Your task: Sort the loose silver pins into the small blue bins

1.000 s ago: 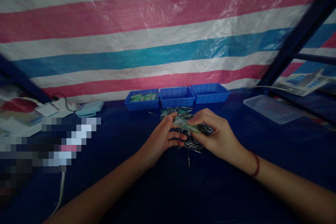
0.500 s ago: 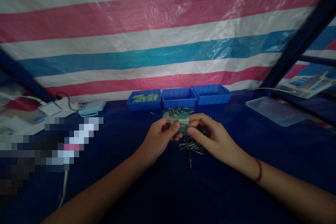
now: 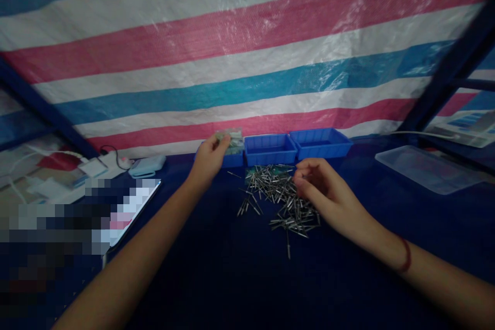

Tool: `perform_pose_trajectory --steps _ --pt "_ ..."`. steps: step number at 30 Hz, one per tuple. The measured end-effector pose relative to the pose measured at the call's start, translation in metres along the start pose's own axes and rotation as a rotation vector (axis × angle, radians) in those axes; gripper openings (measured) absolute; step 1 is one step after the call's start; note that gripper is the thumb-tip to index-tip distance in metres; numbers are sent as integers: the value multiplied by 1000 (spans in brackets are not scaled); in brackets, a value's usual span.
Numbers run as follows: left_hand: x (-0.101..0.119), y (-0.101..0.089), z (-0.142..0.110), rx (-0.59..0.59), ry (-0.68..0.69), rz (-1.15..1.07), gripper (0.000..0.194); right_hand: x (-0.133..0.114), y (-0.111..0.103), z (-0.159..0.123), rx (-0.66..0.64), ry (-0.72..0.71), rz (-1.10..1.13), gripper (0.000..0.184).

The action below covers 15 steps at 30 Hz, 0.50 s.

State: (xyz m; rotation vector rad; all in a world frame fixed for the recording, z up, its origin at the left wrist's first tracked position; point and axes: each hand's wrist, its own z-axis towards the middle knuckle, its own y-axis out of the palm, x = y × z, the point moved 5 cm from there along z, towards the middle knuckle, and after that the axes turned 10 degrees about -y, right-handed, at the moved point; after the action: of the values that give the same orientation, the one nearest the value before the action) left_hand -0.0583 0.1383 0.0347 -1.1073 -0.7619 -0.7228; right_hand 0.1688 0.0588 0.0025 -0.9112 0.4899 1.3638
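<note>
My left hand (image 3: 209, 160) pinches a small clear plastic bag (image 3: 233, 136) with pale greenish contents. It is over the leftmost blue bin (image 3: 234, 160), largely covering that bin. Loosely curled, my right hand (image 3: 323, 188) hovers at the right side of a loose pile of metal blind rivets (image 3: 270, 188). A small gap shows between its thumb and fingertips, with nothing visible in it. Some rivets lie apart at the pile's left and front. Part of a green sheet or bag (image 3: 253, 172) shows beneath the pile's far edge.
A middle blue bin (image 3: 269, 150) and a right blue bin (image 3: 322, 144) stand along the striped sheet wall (image 3: 247, 82). A translucent lid (image 3: 425, 170) lies at right. On the left are a light-blue case (image 3: 147, 166), a power strip (image 3: 112, 165) and a partly blurred screen (image 3: 133, 211).
My left hand has carried the plastic bag away from my right hand, forward and left to the leftmost bin. My right hand has let go of the bag and moved slightly right.
</note>
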Motion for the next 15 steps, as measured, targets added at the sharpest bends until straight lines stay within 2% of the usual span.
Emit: perform_pose_trajectory --steps 3,6,9,12,13,15 --pt "-16 -10 46 49 -38 134 31 6 2 -1 -32 17 -10 22" --pt "-28 -7 65 63 -76 303 45 3 2 -3 -57 7 -38 24" --pt "-27 -2 58 115 -60 438 39 -3 -4 -2 -43 -26 -99 25" --pt "-9 2 39 155 55 526 34 -4 -12 4 -12 -38 -177 24" --pt "-1 6 32 130 141 572 31 -3 -14 6 -8 -38 -211 21" --pt "10 19 16 -37 255 627 24 1 -16 10 -7 -40 -283 14"
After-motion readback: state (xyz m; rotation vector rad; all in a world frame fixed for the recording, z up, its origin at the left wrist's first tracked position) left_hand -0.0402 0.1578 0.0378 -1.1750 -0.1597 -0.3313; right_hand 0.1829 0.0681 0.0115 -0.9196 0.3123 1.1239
